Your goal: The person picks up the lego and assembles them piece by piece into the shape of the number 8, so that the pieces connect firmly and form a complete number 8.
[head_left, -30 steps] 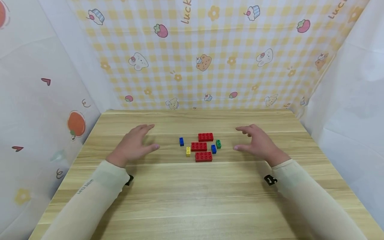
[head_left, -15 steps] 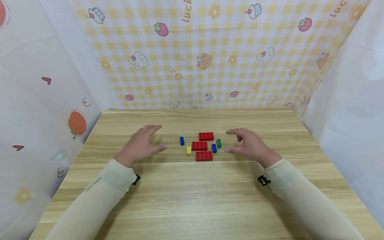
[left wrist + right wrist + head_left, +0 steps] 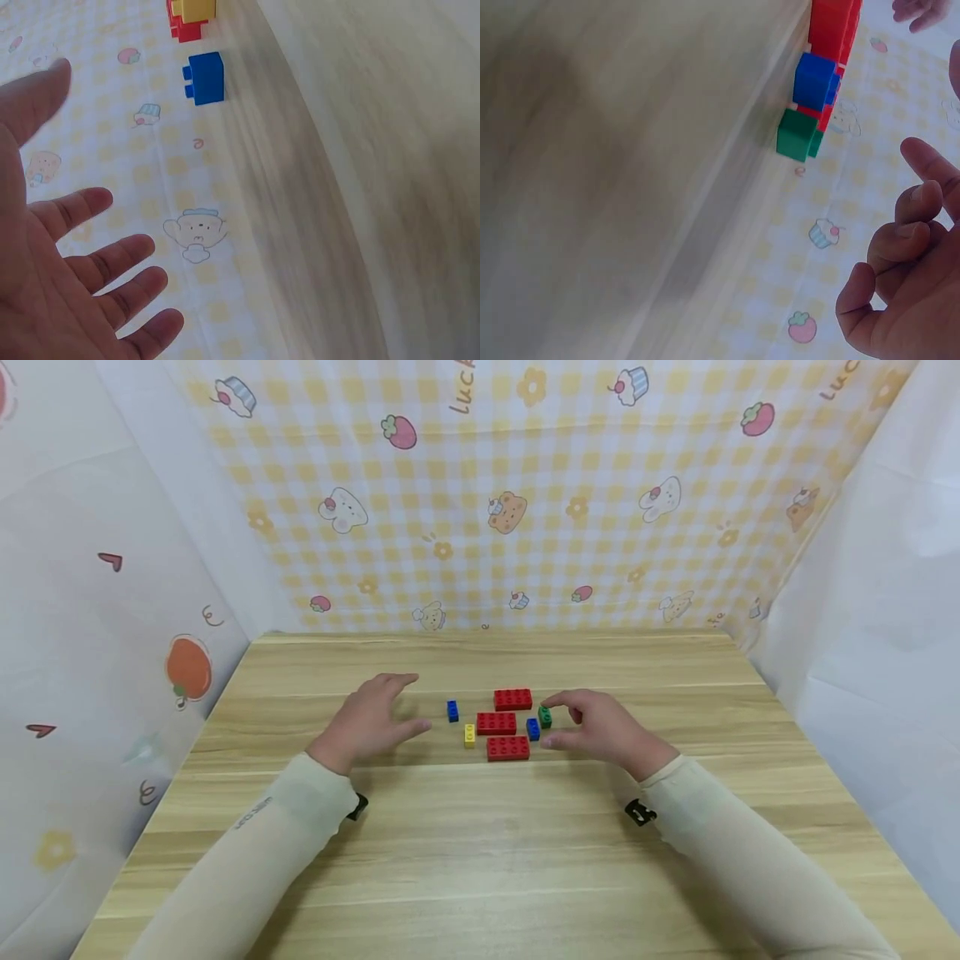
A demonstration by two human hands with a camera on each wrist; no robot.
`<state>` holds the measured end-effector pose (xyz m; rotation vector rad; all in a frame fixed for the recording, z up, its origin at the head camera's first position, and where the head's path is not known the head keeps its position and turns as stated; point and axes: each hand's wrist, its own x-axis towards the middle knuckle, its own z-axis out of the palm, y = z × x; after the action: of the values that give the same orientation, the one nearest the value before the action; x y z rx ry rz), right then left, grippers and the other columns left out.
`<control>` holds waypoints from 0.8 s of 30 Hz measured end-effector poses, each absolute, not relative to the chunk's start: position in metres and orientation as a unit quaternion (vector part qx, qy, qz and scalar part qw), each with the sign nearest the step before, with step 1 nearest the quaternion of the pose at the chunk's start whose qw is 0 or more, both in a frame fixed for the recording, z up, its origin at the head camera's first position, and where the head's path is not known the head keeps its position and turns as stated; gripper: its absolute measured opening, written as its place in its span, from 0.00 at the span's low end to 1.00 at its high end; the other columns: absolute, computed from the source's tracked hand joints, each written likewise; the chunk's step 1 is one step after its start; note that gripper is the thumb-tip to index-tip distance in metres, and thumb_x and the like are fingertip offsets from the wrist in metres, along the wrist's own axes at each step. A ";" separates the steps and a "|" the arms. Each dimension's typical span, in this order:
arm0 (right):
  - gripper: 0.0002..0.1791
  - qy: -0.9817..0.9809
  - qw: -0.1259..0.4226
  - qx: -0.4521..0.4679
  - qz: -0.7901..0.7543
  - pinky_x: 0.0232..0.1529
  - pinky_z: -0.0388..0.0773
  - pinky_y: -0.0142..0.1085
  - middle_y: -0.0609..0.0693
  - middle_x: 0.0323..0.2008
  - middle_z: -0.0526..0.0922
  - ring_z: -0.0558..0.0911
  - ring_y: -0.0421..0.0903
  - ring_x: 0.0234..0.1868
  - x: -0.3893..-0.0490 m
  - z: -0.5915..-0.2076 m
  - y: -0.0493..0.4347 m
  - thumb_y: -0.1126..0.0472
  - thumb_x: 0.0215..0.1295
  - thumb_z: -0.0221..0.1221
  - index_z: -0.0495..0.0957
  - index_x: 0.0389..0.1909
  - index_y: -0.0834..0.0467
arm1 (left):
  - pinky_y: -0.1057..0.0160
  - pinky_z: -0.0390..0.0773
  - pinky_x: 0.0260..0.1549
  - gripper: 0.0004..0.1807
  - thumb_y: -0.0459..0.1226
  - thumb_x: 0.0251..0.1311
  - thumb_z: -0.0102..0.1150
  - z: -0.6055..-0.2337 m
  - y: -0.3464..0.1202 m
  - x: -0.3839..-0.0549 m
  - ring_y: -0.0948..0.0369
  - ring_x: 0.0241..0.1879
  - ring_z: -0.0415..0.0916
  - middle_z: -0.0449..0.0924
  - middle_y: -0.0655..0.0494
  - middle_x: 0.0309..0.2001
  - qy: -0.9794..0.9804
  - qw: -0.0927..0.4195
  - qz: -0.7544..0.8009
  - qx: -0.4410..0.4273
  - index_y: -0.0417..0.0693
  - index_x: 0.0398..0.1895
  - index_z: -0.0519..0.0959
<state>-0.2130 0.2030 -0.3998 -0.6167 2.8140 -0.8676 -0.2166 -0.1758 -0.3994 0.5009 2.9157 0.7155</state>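
On the wooden table lies a loose group of toy building bricks. Three long red bricks, one at the back (image 3: 513, 699), one in the middle (image 3: 497, 723) and one in front (image 3: 507, 748), form its core. My left hand (image 3: 367, 723) hovers with spread fingers, left of a small blue brick (image 3: 452, 711) and a yellow brick (image 3: 469, 736). From the right, my right hand (image 3: 603, 731) reaches in, index finger and thumb apart, other fingers bent, holding nothing. Its fingertips are right at the green brick (image 3: 545, 717) and near a second blue brick (image 3: 533, 729).
A yellow-checked cloth (image 3: 480, 510) with cartoon prints hangs behind the table (image 3: 480, 843). White cloths stand at the left (image 3: 67, 635) and right (image 3: 870, 610) sides. Each wrist carries a black strap buckle (image 3: 641, 812).
Both hands have moved inward toward the bricks, the right one further, so its fingertips are now close to the green and blue bricks. The bricks have stayed in place.
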 end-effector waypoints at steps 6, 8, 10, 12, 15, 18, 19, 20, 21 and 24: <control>0.32 0.934 0.084 -0.200 -0.285 0.31 0.65 0.40 0.49 0.25 0.69 0.67 0.46 0.29 -0.214 -0.403 0.195 0.47 0.61 0.76 0.82 0.64 0.53 | 0.34 0.63 0.72 0.46 0.55 0.67 0.68 -0.400 -0.170 -0.219 0.37 0.76 0.61 0.63 0.40 0.78 0.955 0.058 0.246 0.157 0.45 0.81 0.62; 0.31 0.933 0.086 -0.199 -0.288 0.31 0.65 0.40 0.48 0.25 0.69 0.68 0.46 0.29 -0.213 -0.405 0.192 0.48 0.61 0.76 0.82 0.64 0.53 | 0.34 0.64 0.72 0.45 0.55 0.67 0.68 -0.401 -0.168 -0.220 0.37 0.76 0.61 0.63 0.40 0.78 0.953 0.061 0.253 0.156 0.45 0.81 0.63; 0.29 0.932 0.089 -0.196 -0.291 0.30 0.66 0.40 0.48 0.24 0.70 0.68 0.46 0.28 -0.213 -0.406 0.189 0.49 0.61 0.76 0.83 0.62 0.53 | 0.35 0.64 0.72 0.44 0.54 0.68 0.68 -0.403 -0.167 -0.221 0.38 0.76 0.62 0.64 0.40 0.78 0.952 0.063 0.258 0.154 0.45 0.80 0.64; 0.27 0.932 0.094 -0.198 -0.289 0.29 0.66 0.39 0.47 0.23 0.69 0.68 0.45 0.26 -0.213 -0.407 0.186 0.50 0.61 0.76 0.84 0.60 0.52 | 0.35 0.65 0.72 0.43 0.53 0.68 0.68 -0.404 -0.165 -0.222 0.38 0.75 0.62 0.64 0.40 0.77 0.951 0.064 0.259 0.154 0.45 0.80 0.64; 0.24 0.934 0.099 -0.202 -0.277 0.28 0.67 0.38 0.46 0.22 0.71 0.68 0.44 0.25 -0.213 -0.410 0.182 0.50 0.61 0.76 0.86 0.57 0.51 | 0.36 0.66 0.71 0.42 0.52 0.69 0.68 -0.406 -0.163 -0.223 0.38 0.74 0.64 0.66 0.39 0.76 0.951 0.063 0.258 0.156 0.45 0.80 0.65; 0.22 0.936 0.104 -0.211 -0.261 0.29 0.69 0.37 0.46 0.24 0.74 0.70 0.43 0.27 -0.213 -0.411 0.178 0.50 0.62 0.76 0.86 0.55 0.52 | 0.36 0.67 0.71 0.41 0.50 0.69 0.68 -0.405 -0.160 -0.224 0.38 0.74 0.65 0.66 0.38 0.76 0.951 0.064 0.256 0.159 0.44 0.79 0.65; 0.22 0.936 0.106 -0.211 -0.260 0.29 0.69 0.37 0.46 0.25 0.76 0.71 0.43 0.27 -0.213 -0.411 0.177 0.51 0.62 0.76 0.86 0.55 0.52 | 0.37 0.67 0.71 0.41 0.50 0.69 0.68 -0.405 -0.159 -0.224 0.38 0.74 0.65 0.66 0.39 0.76 0.951 0.065 0.256 0.159 0.45 0.79 0.65; 0.22 0.937 0.108 -0.211 -0.257 0.30 0.70 0.38 0.46 0.26 0.77 0.71 0.44 0.28 -0.212 -0.411 0.176 0.51 0.61 0.76 0.86 0.55 0.52 | 0.37 0.67 0.71 0.41 0.50 0.69 0.68 -0.405 -0.158 -0.225 0.39 0.74 0.65 0.66 0.39 0.76 0.951 0.067 0.256 0.159 0.45 0.79 0.65; 0.22 0.938 0.110 -0.211 -0.254 0.30 0.70 0.38 0.46 0.27 0.78 0.72 0.44 0.28 -0.213 -0.411 0.175 0.51 0.61 0.77 0.86 0.55 0.52 | 0.38 0.67 0.71 0.41 0.50 0.69 0.68 -0.405 -0.156 -0.225 0.39 0.74 0.65 0.66 0.39 0.76 0.951 0.069 0.256 0.160 0.45 0.79 0.65; 0.21 0.938 0.116 -0.209 -0.252 0.32 0.71 0.38 0.46 0.30 0.80 0.73 0.44 0.30 -0.213 -0.412 0.173 0.53 0.61 0.77 0.87 0.54 0.52 | 0.37 0.66 0.71 0.40 0.50 0.70 0.67 -0.404 -0.153 -0.226 0.39 0.74 0.64 0.65 0.40 0.77 0.950 0.076 0.259 0.157 0.45 0.79 0.66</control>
<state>-0.2132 0.1733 -0.4115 -0.6121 2.7453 -0.7384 -0.2256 -0.1529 -0.4040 0.4720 2.8487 0.7759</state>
